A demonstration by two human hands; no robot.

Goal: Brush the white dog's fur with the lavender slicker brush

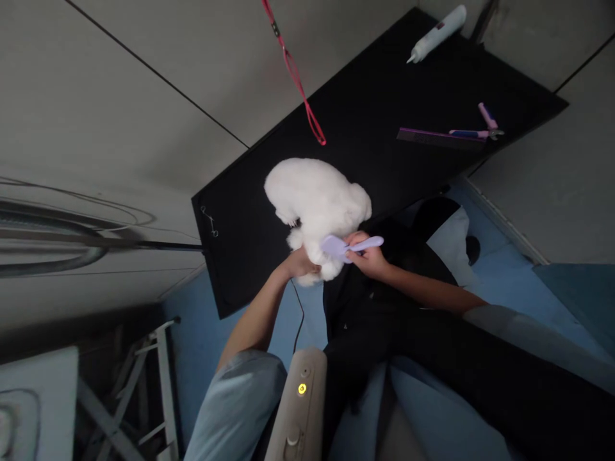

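A fluffy white dog (pixel 312 192) is on the black tabletop, close to its near edge. My right hand (pixel 368 255) grips a lavender grooming brush (pixel 358 246) by the handle. The brush head lies against the fur of a leg (pixel 331 266) at the table edge. Wrapped partly around that fluffy limb from the other side is my left hand (pixel 303 264); some of its fingers are hidden in fur. The brush's bristles face away from me and do not show.
A red loop leash (pixel 306 102) hangs above the black table (pixel 365 121). On it lie a white bottle (pixel 438 33), a comb (pixel 439 139), pink-and-blue nail clippers (pixel 486 131) and scissors (pixel 209 221). A grey device (pixel 300 416) with a yellow light stands close to me.
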